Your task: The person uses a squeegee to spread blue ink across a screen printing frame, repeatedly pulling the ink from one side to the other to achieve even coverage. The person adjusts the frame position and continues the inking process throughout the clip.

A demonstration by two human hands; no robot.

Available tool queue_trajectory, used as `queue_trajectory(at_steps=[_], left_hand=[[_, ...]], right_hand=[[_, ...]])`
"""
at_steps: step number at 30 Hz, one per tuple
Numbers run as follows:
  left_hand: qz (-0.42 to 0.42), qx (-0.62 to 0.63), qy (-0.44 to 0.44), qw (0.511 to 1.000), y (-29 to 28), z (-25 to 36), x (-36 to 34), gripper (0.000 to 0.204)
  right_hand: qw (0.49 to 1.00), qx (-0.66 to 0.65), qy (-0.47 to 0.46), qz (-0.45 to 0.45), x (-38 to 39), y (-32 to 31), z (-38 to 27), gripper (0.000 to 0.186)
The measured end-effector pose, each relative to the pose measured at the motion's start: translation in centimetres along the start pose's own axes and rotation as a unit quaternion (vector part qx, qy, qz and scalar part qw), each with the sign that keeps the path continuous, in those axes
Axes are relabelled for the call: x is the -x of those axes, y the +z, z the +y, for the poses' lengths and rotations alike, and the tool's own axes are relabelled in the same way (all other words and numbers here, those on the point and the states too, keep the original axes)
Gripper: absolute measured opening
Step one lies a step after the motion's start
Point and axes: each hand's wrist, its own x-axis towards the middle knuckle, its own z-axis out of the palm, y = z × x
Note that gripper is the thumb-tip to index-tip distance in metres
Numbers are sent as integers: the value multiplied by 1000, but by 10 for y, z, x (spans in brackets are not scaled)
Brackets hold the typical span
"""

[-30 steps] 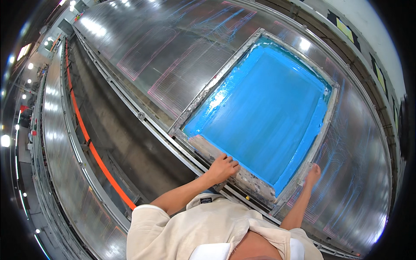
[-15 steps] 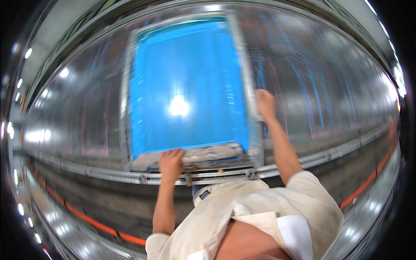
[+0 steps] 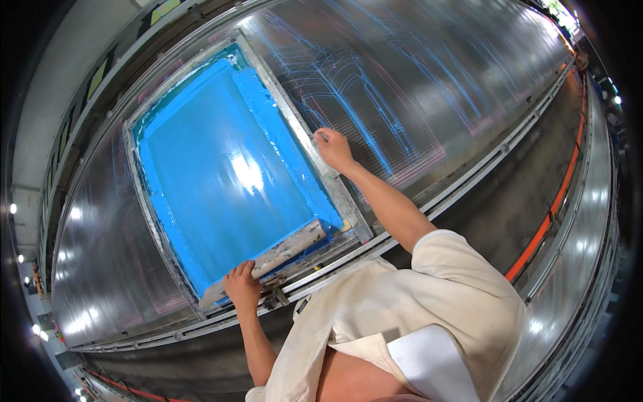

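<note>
Where the grey table (image 3: 482, 74) stretches across the view, thin blue and pink lines (image 3: 365, 134) mark its top on both sides of a frame (image 3: 345, 201). That frame lies flat, one end at the table's near edge, its long sides running away from it. Within it spreads a glossy blue screen (image 3: 207, 174), a bright reflection (image 3: 248, 173) right of its middle. Across the frame's near end lies a grey, stained bar (image 3: 291, 248). At the frame's right side is the right hand (image 3: 333, 149), fingers curled narrow; whether they grip it, I cannot tell. The left hand (image 3: 243, 287) has its fingers bent over the bar, holding it left of its middle.
</note>
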Motion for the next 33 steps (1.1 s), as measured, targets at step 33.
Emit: queue_trajectory(at_steps=[33], left_hand=[[103,-89,126,983,28,-194,-383,29]], right_hand=[[957,174,223,-57,-5,12,-46,31]])
